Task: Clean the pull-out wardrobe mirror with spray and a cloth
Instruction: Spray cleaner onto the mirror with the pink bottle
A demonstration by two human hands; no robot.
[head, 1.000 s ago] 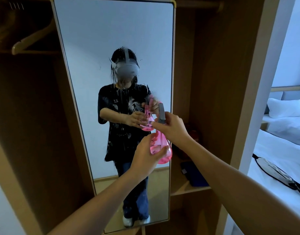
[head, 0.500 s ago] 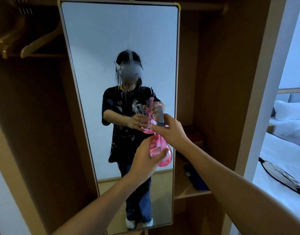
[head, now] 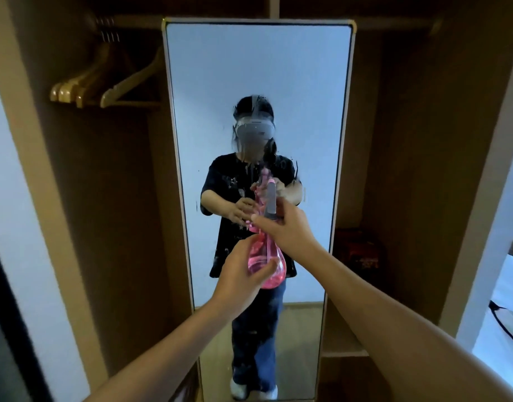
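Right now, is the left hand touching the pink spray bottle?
Touching. The head view shows the left hand cupping the round body of the pink spray bottle, its thumb lying across the front.

Pink spray btl (head: pixel 267 264), grey nozzle (head: pixel 271 200).

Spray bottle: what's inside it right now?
The pink spray bottle is see-through and looks pink throughout; a thin tube runs down inside. The liquid level cannot be told: the left hand covers its lower side, and the right hand grips the neck.
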